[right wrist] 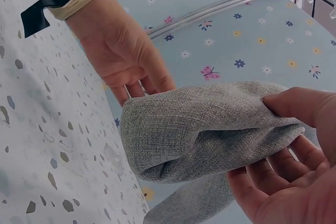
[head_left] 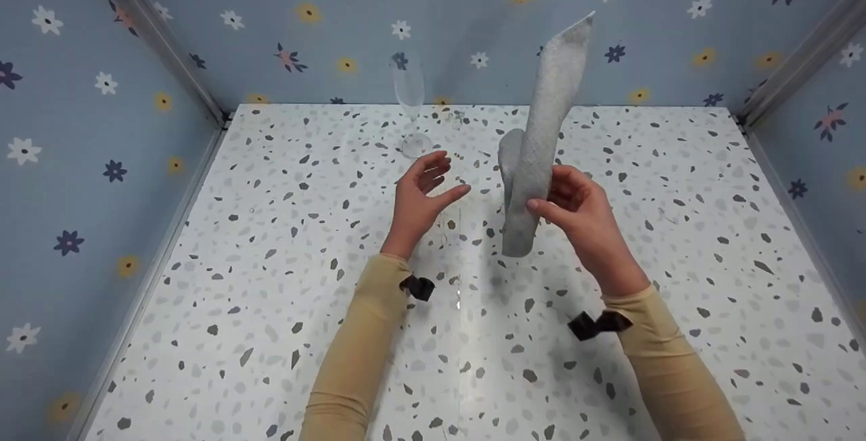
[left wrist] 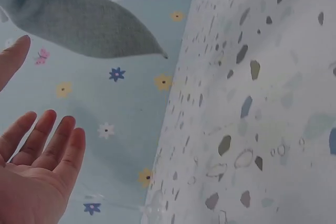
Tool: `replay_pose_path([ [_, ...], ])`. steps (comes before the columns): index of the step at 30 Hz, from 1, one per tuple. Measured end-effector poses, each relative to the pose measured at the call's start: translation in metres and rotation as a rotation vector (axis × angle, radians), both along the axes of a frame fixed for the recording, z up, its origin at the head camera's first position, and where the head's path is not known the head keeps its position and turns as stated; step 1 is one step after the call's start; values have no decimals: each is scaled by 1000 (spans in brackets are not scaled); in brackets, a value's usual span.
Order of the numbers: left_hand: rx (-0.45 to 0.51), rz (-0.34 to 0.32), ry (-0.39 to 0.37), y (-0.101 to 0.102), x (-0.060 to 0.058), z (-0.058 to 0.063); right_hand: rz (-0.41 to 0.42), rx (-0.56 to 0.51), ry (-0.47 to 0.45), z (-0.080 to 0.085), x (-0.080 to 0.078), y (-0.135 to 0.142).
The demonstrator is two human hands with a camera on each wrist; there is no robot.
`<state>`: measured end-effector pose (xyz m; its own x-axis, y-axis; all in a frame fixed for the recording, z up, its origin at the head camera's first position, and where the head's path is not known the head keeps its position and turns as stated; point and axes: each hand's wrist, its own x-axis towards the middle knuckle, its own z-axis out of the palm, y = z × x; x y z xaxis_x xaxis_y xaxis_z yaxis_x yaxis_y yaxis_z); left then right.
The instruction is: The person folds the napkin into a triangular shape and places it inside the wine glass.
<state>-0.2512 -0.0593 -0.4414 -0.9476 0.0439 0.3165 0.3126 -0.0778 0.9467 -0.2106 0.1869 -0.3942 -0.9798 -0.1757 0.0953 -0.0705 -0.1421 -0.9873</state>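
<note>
My right hand holds a folded grey cloth above the table, thumb on the near side and fingers behind it. The woven fabric is creased into layers, with a pointed tip at the top and a second flap hanging beside it. Right wrist view: thumb and fingers pinch one end of the cloth. To the left of the fabric, my left hand hovers with fingers parted and nothing in them. A clear champagne flute stands upright just beyond that hand, its round foot on the table.
A white speckled table spans the space, bounded by a blue flowered back wall, a left side panel and a right side panel. Black straps hang at both wrists.
</note>
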Motion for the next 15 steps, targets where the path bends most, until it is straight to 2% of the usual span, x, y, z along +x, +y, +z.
replay_pose_path([
  [4, -37, 67, -20, -4, -13, -8, -4, 5, 5, 1, 0, 1],
  [10, -83, 112, -69, -10, -31, -19, 1, 14, 17, -1, 0, 0],
  [13, -108, 141, -83, -14, -45, -35, 6, 19, 20, -1, 1, -1],
  [15, -123, 147, -97, -17, -53, -41, 4, 18, 21, 0, 1, -2],
])
